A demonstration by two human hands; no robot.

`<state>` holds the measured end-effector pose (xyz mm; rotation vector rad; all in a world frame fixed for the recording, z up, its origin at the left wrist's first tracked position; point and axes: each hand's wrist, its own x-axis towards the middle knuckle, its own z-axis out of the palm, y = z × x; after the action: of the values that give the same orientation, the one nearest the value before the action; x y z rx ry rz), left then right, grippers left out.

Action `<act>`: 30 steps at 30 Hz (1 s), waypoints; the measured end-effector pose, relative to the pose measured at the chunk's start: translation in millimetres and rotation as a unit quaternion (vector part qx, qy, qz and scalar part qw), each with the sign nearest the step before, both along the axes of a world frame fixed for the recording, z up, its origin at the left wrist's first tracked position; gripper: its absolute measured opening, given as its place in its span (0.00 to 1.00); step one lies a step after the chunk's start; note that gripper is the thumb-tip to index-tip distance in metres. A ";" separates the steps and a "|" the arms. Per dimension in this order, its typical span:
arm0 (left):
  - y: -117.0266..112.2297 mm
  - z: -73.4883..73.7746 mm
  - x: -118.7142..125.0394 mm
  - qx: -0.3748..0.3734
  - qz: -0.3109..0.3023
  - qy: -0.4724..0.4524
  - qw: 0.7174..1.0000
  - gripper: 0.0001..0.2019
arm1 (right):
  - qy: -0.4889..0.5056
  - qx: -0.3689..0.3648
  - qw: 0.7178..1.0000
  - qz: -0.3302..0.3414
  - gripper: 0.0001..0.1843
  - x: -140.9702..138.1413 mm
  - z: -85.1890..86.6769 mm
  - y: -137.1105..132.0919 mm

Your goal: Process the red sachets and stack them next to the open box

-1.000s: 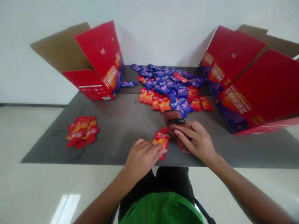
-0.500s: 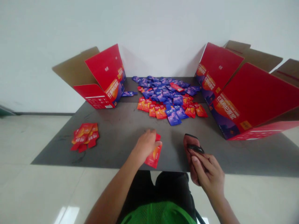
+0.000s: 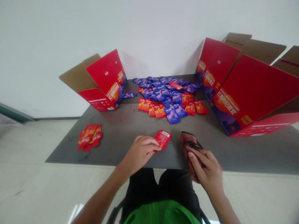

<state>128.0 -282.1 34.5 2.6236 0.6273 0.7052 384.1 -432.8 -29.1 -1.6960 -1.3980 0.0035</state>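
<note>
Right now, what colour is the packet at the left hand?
The packet is red with a white barcode patch, best seen in the head view.

A grey table [image 3: 114,127], smudged with dark marks on its left part and crossed by a darker band at its back, stands before a white wall [image 3: 149,34], with an open red carton [image 3: 112,90] on its rear left part, one brown flap jutting left. On the table's right side stand more red cartons [image 3: 252,90], printed in orange and purple, their flaps raised and their number hard to make out. Left of the table, dark skirting [image 3: 58,118] meets a green-edged object [image 3: 16,112] too unclear to name, above pale glossy flooring [image 3: 30,174].
</note>
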 end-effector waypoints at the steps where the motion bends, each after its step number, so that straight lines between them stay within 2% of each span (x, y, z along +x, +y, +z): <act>1: -4.9 -10.6 -5.7 0.011 -0.002 0.025 1.000 0.11 | 0.000 -0.001 1.000 0.000 0.16 -0.2 0.1 0.1; 4: -21.1 -36.6 -21.2 0.038 0.013 0.071 0.997 0.14 | -0.002 -0.011 1.000 0.003 0.15 0.6 1.1 0.4; 7: -36.1 -49.9 -31.6 0.079 0.032 0.079 0.993 0.20 | -0.004 -0.047 0.999 0.025 0.15 4.9 6.1 2.6; 11: -47.4 -58.0 -36.1 0.124 0.045 0.049 0.990 0.20 | -0.002 -0.091 0.993 0.081 0.15 13.1 23.0 12.7; 16: -50.9 -61.9 -35.1 0.153 0.049 0.016 0.987 0.18 | -0.027 -0.056 0.994 0.084 0.15 17.6 50.0 36.5; 20: -51.9 -59.6 -34.1 0.148 0.042 0.018 0.988 0.15 | -0.053 -0.036 0.993 0.098 0.16 6.9 61.9 59.6; 23: -53.7 -58.0 -33.6 0.142 0.044 0.009 0.989 0.12 | -0.099 -0.030 0.986 0.131 0.15 -18.9 61.9 73.0; 25: -55.7 -58.3 -33.4 0.140 0.042 0.004 0.989 0.10 | -0.142 -0.034 0.974 0.175 0.15 -42.2 57.3 78.0; 28: -59.0 -61.1 -33.2 0.134 0.045 0.003 0.990 0.09 | -0.215 -0.053 0.939 0.262 0.15 -69.9 45.9 84.1; 30: -60.3 -64.1 -33.3 0.129 0.056 -0.005 0.990 0.09 | -0.248 -0.064 0.920 0.296 0.15 -74.6 38.8 92.9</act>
<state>94.7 -342.4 -29.6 2.8356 0.7296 0.8859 309.5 -340.0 9.7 -1.3562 -2.3005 0.0034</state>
